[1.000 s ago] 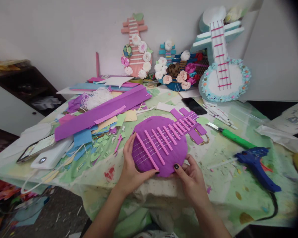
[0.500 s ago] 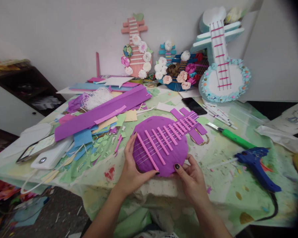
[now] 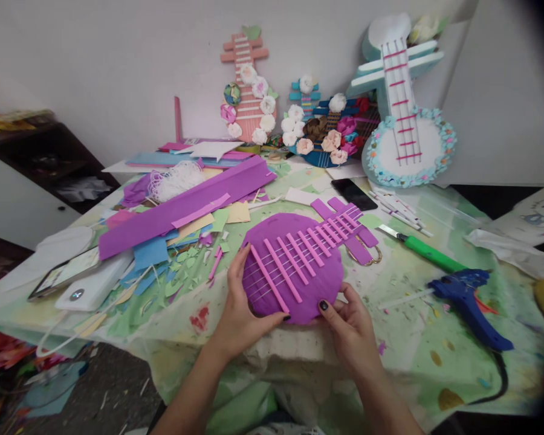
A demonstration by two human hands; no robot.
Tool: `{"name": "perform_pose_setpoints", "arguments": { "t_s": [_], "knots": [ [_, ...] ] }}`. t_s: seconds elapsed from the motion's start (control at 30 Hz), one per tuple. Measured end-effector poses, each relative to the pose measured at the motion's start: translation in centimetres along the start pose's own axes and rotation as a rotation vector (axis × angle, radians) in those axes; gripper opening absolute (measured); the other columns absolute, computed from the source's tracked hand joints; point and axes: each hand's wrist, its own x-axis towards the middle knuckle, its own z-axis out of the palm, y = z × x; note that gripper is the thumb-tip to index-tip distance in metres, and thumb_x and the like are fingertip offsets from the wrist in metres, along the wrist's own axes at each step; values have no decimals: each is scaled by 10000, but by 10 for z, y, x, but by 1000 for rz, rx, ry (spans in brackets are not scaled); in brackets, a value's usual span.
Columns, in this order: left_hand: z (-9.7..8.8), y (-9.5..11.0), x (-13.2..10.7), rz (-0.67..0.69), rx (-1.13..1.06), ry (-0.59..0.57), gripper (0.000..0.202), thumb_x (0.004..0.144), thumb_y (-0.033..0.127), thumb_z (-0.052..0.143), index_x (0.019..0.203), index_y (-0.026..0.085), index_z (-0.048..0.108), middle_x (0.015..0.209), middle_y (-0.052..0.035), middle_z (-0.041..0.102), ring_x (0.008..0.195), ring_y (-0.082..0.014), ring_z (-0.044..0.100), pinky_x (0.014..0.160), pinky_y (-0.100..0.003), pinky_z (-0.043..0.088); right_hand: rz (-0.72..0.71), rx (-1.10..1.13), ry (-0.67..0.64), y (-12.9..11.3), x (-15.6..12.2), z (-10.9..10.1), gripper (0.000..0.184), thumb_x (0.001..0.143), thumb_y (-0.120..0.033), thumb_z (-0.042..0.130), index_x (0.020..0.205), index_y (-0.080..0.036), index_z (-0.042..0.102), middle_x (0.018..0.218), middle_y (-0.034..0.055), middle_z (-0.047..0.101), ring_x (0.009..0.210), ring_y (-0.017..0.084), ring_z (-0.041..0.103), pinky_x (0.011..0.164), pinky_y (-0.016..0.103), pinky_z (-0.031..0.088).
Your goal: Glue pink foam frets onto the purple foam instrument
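Observation:
A purple foam guitar (image 3: pixel 299 260) with pink strips and white strings lies on the green-patterned table (image 3: pixel 403 338), its neck pointing up to the right. My left hand (image 3: pixel 238 308) grips the guitar body's left rim, thumb on top near the lower edge. My right hand (image 3: pixel 351 326) pinches the body's lower right rim between thumb and fingers. Both hands have dark nails.
A blue glue gun (image 3: pixel 469 299) and green craft knife (image 3: pixel 419 248) lie to the right. A long purple foam strip (image 3: pixel 185 202), paper scraps, a power bank (image 3: pixel 90 287) and a phone sit left. Finished flower-decorated guitars (image 3: pixel 249 90) and a white-and-teal guitar (image 3: pixel 405 130) lean on the back wall. A black phone (image 3: pixel 353 193) lies behind.

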Motion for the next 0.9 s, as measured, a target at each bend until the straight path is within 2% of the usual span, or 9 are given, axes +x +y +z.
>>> {"name": "perform_pose_setpoints", "arguments": {
  "t_s": [0.27, 0.4, 0.57, 0.73, 0.9],
  "knots": [
    [-1, 2, 2, -14, 67, -27, 1083, 606, 295, 799, 1447, 250, 118, 1497, -153, 204, 1401, -342, 199, 1137, -563, 191, 6, -14, 18, 1, 0, -1, 333, 802, -328, 682, 1032, -240, 459, 831, 15, 727, 659, 174, 680, 622, 291, 548],
    [-3, 6, 4, -15, 177, -52, 1075, 595, 294, 796, 1442, 243, 136, 1474, -154, 231, 1382, -355, 224, 1121, -575, 213, 11, -7, 19, 1, 0, -2, 341, 802, -318, 683, 1048, -242, 458, 846, 16, 726, 651, 172, 676, 603, 290, 551],
    [-6, 9, 8, 21, 295, -116, 1054, 620, 322, 776, 1447, 249, 127, 1476, -150, 238, 1390, -364, 186, 1110, -591, 218, 21, -14, 7, 1, 0, -2, 350, 802, -324, 680, 1059, -241, 457, 832, 20, 723, 661, 182, 682, 597, 299, 555],
    [-4, 2, 6, 31, 379, -165, 1005, 661, 423, 749, 1436, 219, 143, 1497, -187, 216, 1395, -371, 188, 1094, -597, 247, 25, -23, 18, 0, 0, 0, 358, 793, -329, 689, 1045, -237, 451, 824, 19, 724, 641, 179, 681, 570, 285, 551],
    [-3, -9, 4, 106, 488, -235, 941, 741, 523, 653, 1451, 184, 136, 1522, -214, 181, 1412, -371, 144, 1092, -598, 246, 33, -30, 19, 0, 1, 0, 378, 792, -336, 690, 1065, -233, 449, 836, 26, 724, 633, 176, 679, 567, 288, 556]
  ]
}}
